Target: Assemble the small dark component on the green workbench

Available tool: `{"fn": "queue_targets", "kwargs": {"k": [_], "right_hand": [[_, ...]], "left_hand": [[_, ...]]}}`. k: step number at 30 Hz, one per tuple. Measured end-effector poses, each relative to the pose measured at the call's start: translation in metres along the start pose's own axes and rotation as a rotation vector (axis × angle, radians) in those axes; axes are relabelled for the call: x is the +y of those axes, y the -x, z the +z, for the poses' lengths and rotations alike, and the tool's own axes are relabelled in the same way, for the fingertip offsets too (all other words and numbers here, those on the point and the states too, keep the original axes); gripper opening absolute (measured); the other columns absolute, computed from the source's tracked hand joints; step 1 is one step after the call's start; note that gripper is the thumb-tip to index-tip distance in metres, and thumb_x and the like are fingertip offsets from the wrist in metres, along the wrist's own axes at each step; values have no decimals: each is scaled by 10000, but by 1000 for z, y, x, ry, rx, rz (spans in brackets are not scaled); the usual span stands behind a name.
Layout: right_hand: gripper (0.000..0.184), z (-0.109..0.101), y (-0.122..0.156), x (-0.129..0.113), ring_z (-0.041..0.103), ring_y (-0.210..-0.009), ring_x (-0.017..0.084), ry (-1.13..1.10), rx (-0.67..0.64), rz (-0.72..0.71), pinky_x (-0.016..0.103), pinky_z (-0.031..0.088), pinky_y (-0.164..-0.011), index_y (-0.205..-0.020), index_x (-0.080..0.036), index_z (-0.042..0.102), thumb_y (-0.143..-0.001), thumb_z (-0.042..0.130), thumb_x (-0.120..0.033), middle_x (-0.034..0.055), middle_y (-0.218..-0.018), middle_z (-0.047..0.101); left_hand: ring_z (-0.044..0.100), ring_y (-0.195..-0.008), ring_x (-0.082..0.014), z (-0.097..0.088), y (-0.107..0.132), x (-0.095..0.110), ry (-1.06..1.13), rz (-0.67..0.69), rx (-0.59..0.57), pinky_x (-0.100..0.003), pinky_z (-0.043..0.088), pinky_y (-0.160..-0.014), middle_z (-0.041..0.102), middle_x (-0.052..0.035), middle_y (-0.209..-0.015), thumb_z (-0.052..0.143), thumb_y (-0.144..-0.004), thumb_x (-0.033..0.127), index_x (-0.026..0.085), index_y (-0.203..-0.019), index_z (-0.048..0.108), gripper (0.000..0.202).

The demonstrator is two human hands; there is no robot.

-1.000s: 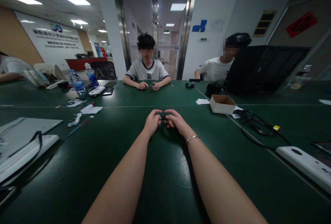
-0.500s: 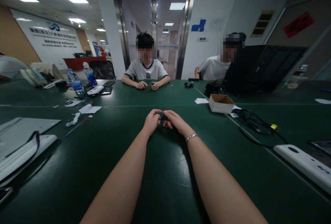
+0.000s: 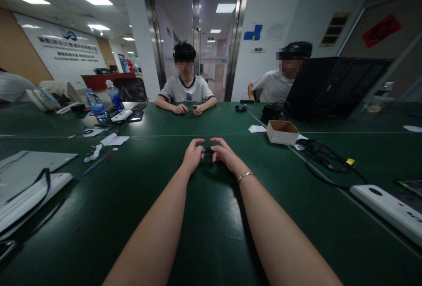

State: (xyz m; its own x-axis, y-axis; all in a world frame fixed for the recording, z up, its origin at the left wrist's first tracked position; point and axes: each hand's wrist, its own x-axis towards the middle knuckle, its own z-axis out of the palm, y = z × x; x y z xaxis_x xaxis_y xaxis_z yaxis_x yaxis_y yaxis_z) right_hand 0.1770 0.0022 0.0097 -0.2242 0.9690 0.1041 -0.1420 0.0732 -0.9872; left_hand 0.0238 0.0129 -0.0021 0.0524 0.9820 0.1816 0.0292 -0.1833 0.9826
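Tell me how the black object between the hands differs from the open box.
The black object is dark; the box is white outside, brown inside. The black object is smaller than the box. The left hand and right hand hold the black object; neither touches the box.

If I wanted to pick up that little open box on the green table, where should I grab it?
I'd pinch the open box by its near wall, from inside and out, coming from above on the near side. Its top is open, so that wall's rim looks free, while a black object sits behind and cables lie to the right.
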Motion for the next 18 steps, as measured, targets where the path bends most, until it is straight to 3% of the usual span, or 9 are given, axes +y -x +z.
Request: {"fn": "queue_targets", "kwargs": {"k": [3,7,11,15,18], "right_hand": [[302,1,-1,1,413,-353,73,48,19,14,219,445,-437,-1000,-194,535,-783,625,-383,-82,-548,522],[445,1,-4,5,440,-374,76,-17,63,-20,249,509,-490,-1037,-220,467,-680,707,-337,-105,-601,549],[348,0,-5,6,388,-341,67,36,58,-4,229,464,-440,-1005,-203,483,-766,627,-409,-95,-564,531],[369,-1,-5,7,465,-393,75,3,51,-35,238,501,-495,-1014,-211,509,-698,662,-324,-97,-602,523],[302,-1,-5,7,465,-385,87,22,48,-13,231,467,-452,-960,-206,526,-731,625,-375,-84,-572,520]], "left_hand": [[442,-468,-113,0,0,1,-4,5,2,-206,333,-505,467,57,-493,443,-789,175,151,-1117,536,341],[441,-462,-115,1,1,4,-9,-15,22,-206,334,-506,474,60,-492,438,-794,178,152,-1160,509,373],[442,-461,-115,2,2,5,-9,-13,37,-207,334,-510,477,60,-493,443,-797,175,145,-1177,499,385],[443,-464,-110,2,1,4,-5,-15,34,-205,337,-516,478,60,-499,447,-800,166,146,-1178,500,383],[444,-466,-112,1,1,3,-10,-19,32,-204,341,-516,478,60,-499,447,-807,168,150,-1179,498,376]]}}
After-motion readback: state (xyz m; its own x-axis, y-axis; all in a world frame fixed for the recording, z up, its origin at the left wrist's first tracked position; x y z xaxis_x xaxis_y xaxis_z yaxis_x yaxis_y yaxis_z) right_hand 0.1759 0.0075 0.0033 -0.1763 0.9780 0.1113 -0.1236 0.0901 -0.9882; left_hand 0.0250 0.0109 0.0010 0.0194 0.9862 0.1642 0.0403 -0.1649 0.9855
